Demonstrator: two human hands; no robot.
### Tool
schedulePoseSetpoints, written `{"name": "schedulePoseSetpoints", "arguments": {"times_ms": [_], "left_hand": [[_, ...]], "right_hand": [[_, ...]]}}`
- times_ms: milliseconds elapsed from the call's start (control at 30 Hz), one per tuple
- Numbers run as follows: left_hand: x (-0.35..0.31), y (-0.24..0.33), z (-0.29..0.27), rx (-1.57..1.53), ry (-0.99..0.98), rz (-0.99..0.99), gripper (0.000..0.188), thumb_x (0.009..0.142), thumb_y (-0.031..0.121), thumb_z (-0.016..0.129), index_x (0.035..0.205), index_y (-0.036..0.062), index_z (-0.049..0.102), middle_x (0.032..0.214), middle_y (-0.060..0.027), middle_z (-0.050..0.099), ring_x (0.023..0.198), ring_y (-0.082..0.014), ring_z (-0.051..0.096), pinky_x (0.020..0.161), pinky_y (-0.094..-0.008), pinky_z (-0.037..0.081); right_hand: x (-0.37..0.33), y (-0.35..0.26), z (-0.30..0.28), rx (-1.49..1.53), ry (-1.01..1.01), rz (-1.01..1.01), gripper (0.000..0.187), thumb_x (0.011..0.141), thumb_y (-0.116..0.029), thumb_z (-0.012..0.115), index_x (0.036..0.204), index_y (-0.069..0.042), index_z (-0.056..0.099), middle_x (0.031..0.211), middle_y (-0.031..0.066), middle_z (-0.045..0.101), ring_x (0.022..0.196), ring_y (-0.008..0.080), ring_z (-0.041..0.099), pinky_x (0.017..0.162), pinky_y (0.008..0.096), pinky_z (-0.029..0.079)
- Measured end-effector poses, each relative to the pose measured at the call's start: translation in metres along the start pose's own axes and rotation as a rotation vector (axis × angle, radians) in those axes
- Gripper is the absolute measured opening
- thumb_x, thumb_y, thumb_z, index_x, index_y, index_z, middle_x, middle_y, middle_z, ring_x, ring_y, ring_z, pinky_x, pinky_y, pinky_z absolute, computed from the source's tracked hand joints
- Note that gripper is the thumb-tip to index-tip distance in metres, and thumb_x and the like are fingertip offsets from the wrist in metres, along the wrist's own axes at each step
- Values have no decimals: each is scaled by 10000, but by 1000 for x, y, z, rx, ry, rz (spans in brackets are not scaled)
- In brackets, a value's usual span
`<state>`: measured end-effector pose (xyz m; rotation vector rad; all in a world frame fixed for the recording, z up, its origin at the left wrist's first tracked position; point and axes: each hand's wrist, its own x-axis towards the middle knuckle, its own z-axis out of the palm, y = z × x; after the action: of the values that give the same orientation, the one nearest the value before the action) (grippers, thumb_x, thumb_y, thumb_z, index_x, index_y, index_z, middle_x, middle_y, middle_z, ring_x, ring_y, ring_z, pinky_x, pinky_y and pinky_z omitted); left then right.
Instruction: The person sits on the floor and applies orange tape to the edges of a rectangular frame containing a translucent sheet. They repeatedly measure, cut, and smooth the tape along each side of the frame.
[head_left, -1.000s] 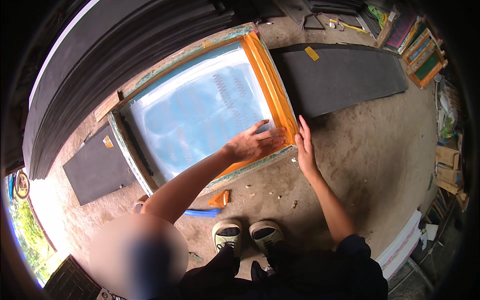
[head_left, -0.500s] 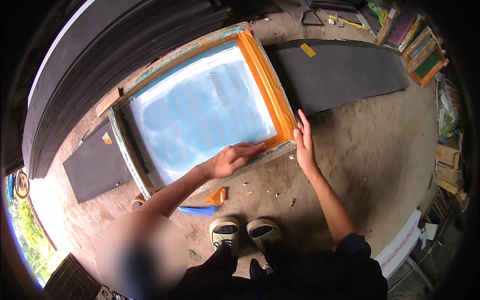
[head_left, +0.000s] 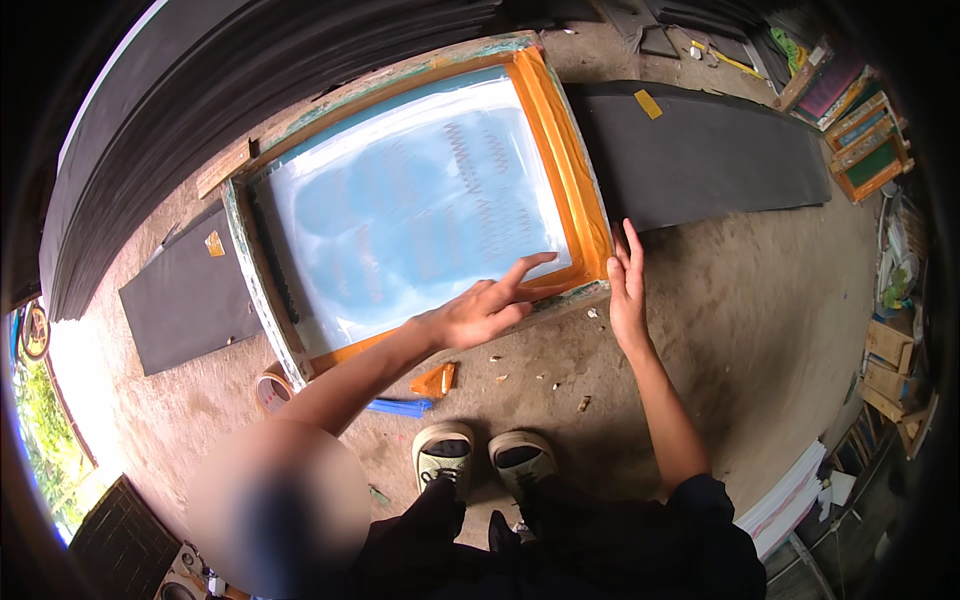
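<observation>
In front of me a wooden screen-printing frame [head_left: 254, 290] lies at a slant, holding a blue mesh [head_left: 350, 215] with faint zigzag marks. Orange tape [head_left: 562, 170] lines its right and near inner edges. My left hand [head_left: 482, 312] is over the near right corner, index finger stretched onto the mesh, the other fingers loosely bent and apart. At the outer right edge of the frame, my right hand [head_left: 629, 292] rests against the corner, fingers extended, thumb near the tape. Neither hand grips anything.
Dark flat sheets [head_left: 700, 155] stick out right of the frame, with another dark piece [head_left: 190, 300] at left. A tall stack of dark sheets [head_left: 200, 110] stands behind. On the floor lie a tape roll [head_left: 272, 392], an orange scrap [head_left: 434, 381] and a blue strip [head_left: 400, 407].
My left hand has lifted its index finger away from the others and reaches it onto the mesh. My right hand stays at the frame's edge. The view has shifted slightly.
</observation>
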<state>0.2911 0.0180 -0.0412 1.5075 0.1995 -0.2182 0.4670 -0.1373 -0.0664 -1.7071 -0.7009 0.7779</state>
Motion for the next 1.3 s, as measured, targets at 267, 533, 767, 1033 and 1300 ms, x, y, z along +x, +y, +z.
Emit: {"name": "schedulePoseSetpoints", "arguments": {"times_ms": [267,533,767,1033,1300], "left_hand": [[-109,0,-21,394,49,-256,942,739,255,603,1411,116,-43,1286,-143,459,512,-282,584,809,-408,526],[-37,-6,10,374,228,27,1067,700,106,700,1410,130,-97,1256,-121,502,751,-298,648,789,-419,541],[-154,3,-12,711,4,-650,1089,662,131,740,1418,112,-43,1292,-50,487,838,-284,624,763,-359,541],[-239,-39,26,1256,708,-418,968,662,284,730,1429,114,165,925,-12,530,953,-159,482,830,-374,320],[-238,-51,33,1232,795,-483,1024,587,280,766,1413,85,194,968,27,569,851,-151,475,799,-351,271]], "right_hand": [[-3,0,1,46,39,52,457,971,-128,324,1409,-114,198,1426,154,267,1318,217,259,1076,347,200],[-1,-4,9,48,40,33,461,960,-94,320,1404,-78,196,1418,153,273,1309,226,278,1059,345,229],[-2,-9,5,-99,98,13,475,954,-104,357,1401,-81,199,1372,181,357,1283,261,332,1046,368,268],[-18,-66,43,-1054,-575,-496,453,753,-341,654,1016,19,570,975,101,541,933,257,522,820,360,439],[-41,-59,177,-788,-910,-717,407,707,-300,696,917,32,590,866,85,526,842,198,525,724,289,479]]}}
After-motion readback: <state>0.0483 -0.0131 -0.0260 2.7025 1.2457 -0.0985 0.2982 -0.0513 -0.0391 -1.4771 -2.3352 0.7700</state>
